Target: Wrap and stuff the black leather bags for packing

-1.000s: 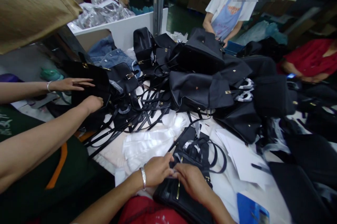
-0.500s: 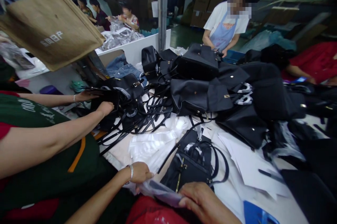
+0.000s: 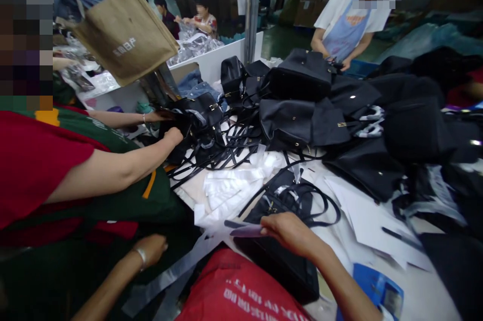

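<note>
My right hand (image 3: 285, 228) is closed on a dark strap end in translucent plastic film (image 3: 245, 230), above a black bag (image 3: 285, 260) near the table's front edge. From there a clear plastic strip (image 3: 177, 268) trails down to the left. My left hand (image 3: 151, 250), lower left over a dark green apron, has its fingers curled together; whether anything is in them cannot be made out. The bag's looped handles (image 3: 324, 208) lie beyond my right hand. White wrapping strips (image 3: 230, 187) are left of the bag.
Black bags (image 3: 302, 122) are piled across the back. A co-worker's arms (image 3: 132, 165) work on bags at the left; another person (image 3: 349, 24) stands behind. White sheets (image 3: 368, 220) and a blue object (image 3: 377, 286) lie right. A tan bag (image 3: 128, 39) hangs upper left.
My left hand has moved left, away from the plastic film. My right hand has moved up and still grips it. A long clear strip now hangs at the lower left. The view has shifted.
</note>
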`<state>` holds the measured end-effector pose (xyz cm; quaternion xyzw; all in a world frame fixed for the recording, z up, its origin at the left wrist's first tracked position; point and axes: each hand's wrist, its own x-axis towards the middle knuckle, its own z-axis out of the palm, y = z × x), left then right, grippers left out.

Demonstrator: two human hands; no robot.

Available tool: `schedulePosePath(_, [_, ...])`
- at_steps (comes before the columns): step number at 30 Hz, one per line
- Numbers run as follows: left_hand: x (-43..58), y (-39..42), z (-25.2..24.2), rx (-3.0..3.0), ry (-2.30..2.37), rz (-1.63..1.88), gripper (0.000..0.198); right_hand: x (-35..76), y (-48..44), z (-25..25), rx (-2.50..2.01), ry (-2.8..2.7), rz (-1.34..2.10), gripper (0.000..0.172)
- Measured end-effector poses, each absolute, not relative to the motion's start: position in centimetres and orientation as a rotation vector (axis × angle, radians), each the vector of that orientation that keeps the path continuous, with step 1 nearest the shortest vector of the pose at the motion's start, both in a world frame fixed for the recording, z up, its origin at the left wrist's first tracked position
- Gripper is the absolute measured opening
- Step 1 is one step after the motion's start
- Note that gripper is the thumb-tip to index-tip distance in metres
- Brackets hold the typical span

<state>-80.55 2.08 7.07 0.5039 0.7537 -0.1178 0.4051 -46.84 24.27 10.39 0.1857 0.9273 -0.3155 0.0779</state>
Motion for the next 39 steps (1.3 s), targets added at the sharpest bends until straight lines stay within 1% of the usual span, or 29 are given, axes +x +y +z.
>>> schedulePosePath(1, [-80.0, 3.0, 8.1, 1.296, 2.031, -0.176, 0.04, -47.4, 23.9, 10.5, 0.481, 2.783, -0.941, 0.023])
schedulePosePath(2, [-79.0, 4.2, 9.2, 1.377, 2.121, 0.048, 0.039, -48.1, 23.4, 10.7, 0.414, 2.789, -0.937, 0.022])
schedulePosePath(3, [-77.7, 5.5, 10.1, 1.468, 2.083, 0.261, 0.04, -48.7, 22.9, 11.0, 0.36, 2.795, -0.932, 0.021])
schedulePosePath(4, [-76.1, 6.8, 10.8, 1.535, 1.951, 0.415, 0.041, -49.3, 22.4, 11.3, 0.325, 2.803, -0.926, 0.02])
schedulePosePath(5, [-74.4, 7.9, 11.3, 1.56, 1.769, 0.497, 0.043, -49.7, 21.9, 11.6, 0.309, 2.813, -0.923, 0.018])
schedulePosePath(6, [-72.6, 8.8, 11.4, 1.54, 1.575, 0.517, 0.044, -50.1, 21.5, 11.9, 0.306, 2.823, -0.929, 0.016])
schedulePosePath(8, [-69.7, 9.5, 10.7, 1.363, 1.351, 0.511, 0.038, -50.2, 20.8, 12.4, 0.342, 2.842, -0.974, 0.014])
schedulePosePath(9, [-68.6, 9.4, 10.0, 1.239, 1.284, 0.519, 0.036, -49.9, 20.6, 12.4, 0.381, 2.849, -1.004, 0.016])
schedulePosePath(12, [-67.3, 8.4, 7.7, 0.959, 1.208, 0.593, 0.033, -48.3, 20.4, 12.0, 0.563, 2.843, -1.046, 0.03])
schedulePosePath(14, [-67.3, 7.9, 6.7, 0.918, 1.212, 0.632, 0.029, -47.0, 20.5, 11.2, 0.661, 2.8, -1.017, 0.033])
schedulePosePath(19, [-66.7, 7.5, 6.6, 0.972, 1.268, 0.662, 0.023, -45.1, 20.4, 9.7, 0.665, 2.718, -0.961, 0.024])
schedulePosePath(22, [-65.7, 7.0, 6.6, 0.964, 1.305, 0.701, 0.022, -45.1, 19.7, 9.7, 0.669, 2.722, -0.938, 0.023])
schedulePosePath(27, [-64.6, 5.7, 5.7, 0.862, 1.353, 0.744, 0.024, -45.9, 18.4, 10.3, 0.633, 2.776, -1.023, 0.043])
schedulePosePath(30, [-64.3, 5.1, 5.3, 0.847, 1.401, 0.765, 0.026, -46.2, 17.9, 10.4, 0.55, 2.762, -1.116, 0.043])
schedulePosePath(34, [-64.4, 4.5, 5.8, 0.849, 1.382, 0.785, 0.027, -45.4, 18.2, 10.3, 0.531, 2.751, -1.187, 0.05])
schedulePosePath(35, [-64.5, 4.4, 6.1, 0.851, 1.373, 0.794, 0.027, -45.1, 18.4, 10.4, 0.546, 2.749, -1.174, 0.048])
schedulePosePath(39, [-65.0, 4.0, 8.1, 0.901, 1.41, 0.826, 0.028, -43.7, 19.4, 11.3, 0.588, 2.73, -1.11, 0.032])
